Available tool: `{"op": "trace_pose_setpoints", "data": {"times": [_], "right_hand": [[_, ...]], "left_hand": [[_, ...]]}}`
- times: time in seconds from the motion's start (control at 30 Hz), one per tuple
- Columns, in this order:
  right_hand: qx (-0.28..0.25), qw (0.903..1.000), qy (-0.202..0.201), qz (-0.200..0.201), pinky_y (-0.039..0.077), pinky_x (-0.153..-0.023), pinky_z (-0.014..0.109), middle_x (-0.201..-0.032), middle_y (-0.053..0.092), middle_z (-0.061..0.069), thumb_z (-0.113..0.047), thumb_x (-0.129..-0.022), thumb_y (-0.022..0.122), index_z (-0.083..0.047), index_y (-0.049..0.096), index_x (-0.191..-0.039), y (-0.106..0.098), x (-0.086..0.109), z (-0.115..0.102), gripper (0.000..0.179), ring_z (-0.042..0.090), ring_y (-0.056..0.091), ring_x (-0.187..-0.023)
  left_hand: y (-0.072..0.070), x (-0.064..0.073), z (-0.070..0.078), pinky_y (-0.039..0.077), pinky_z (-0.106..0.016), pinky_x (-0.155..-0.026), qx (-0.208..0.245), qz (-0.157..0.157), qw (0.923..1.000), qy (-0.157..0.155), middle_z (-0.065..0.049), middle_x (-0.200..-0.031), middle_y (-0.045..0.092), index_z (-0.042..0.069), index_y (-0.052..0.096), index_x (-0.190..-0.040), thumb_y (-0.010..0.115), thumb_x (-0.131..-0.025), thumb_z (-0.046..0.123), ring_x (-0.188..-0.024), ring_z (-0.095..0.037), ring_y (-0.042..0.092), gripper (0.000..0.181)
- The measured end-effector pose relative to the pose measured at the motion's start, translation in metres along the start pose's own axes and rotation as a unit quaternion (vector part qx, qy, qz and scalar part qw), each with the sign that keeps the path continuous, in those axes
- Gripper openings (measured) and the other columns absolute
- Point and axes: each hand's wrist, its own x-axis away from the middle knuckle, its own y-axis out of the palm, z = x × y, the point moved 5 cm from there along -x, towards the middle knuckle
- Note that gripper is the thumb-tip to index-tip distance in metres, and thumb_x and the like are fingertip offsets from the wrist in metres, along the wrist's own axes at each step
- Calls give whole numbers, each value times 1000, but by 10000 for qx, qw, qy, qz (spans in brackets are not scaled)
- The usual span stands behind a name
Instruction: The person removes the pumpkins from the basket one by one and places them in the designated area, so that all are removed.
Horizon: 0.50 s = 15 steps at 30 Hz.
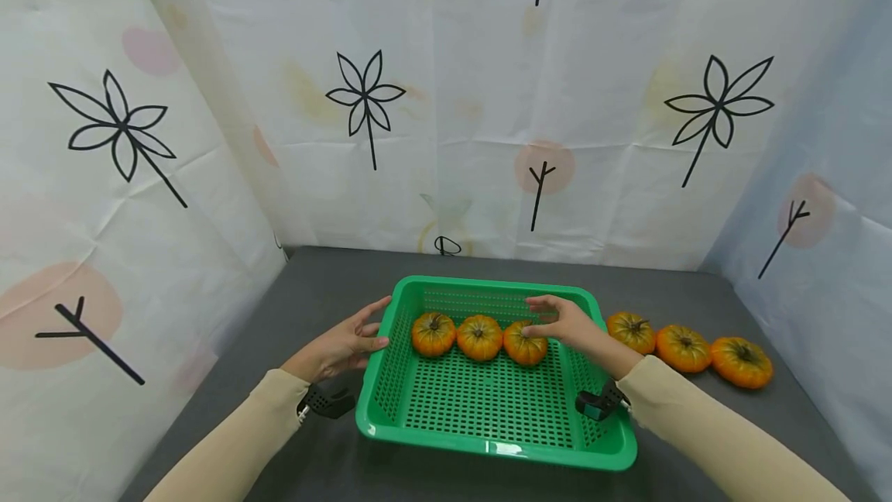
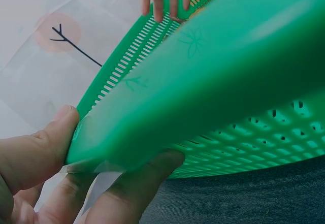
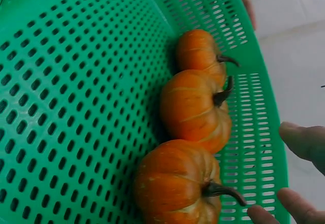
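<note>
A green plastic basket (image 1: 432, 437) with slotted walls sits in front of me. Inside, three small orange pumpkins (image 1: 479, 339) stand in a row along its far side, stems showing. My left hand (image 1: 341, 345) grips the basket's left end; the left wrist view shows its thumb (image 2: 58, 132) against the rim and fingers beneath. Over the rightmost pumpkin in the basket (image 1: 524, 345) hovers my right hand (image 1: 573, 325), its fingers spread and loosely bent. In the right wrist view, those fingertips (image 3: 299, 206) appear beside the nearest pumpkin's stem, not wrapped around it.
Three more orange pumpkins (image 1: 684, 348) form a slanting row on the dark grey table (image 1: 327, 277), right of the basket and beyond my right forearm. White cloth printed with plants (image 1: 474, 115) hangs behind the table and along both sides.
</note>
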Motion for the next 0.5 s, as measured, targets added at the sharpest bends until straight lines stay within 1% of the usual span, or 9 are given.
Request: {"op": "trace_pose_setpoints", "data": {"times": [0.23, 0.37, 0.5], "right_hand": [[200, 9993, 293, -83, 49, -96, 54, -142, 44, 27, -12, -84, 75, 3, 48, -138, 7, -8, 10, 63, 49, 43, -127], [372, 9986, 331, -187, 52, -92, 50, -141, 44, 28, -6, -81, 77, 4, 51, -136, 11, -10, 13, 62, 47, 45, -125], [524, 9978, 329, -239, 54, -88, 47, -142, 42, 29, -1, -78, 78, 4, 53, -134, 13, -11, 15, 61, 47, 44, -126]], "left_hand": [[0, 0, 1, 56, -50, -89, 45, 10, 10000, -22, -27, -155, 24, 27, -2, -157, 58, -96, 2, -113, -30, 63, 90], [0, 0, 1, 55, -50, -89, 71, -8, 10000, -21, -27, -154, 25, 27, -2, -157, 59, -96, 3, -114, -31, 62, 90], [0, 0, 0, 56, -50, -89, 50, -19, 10000, -3, -27, -155, 24, 27, -2, -157, 59, -96, 3, -114, -31, 62, 90]]}}
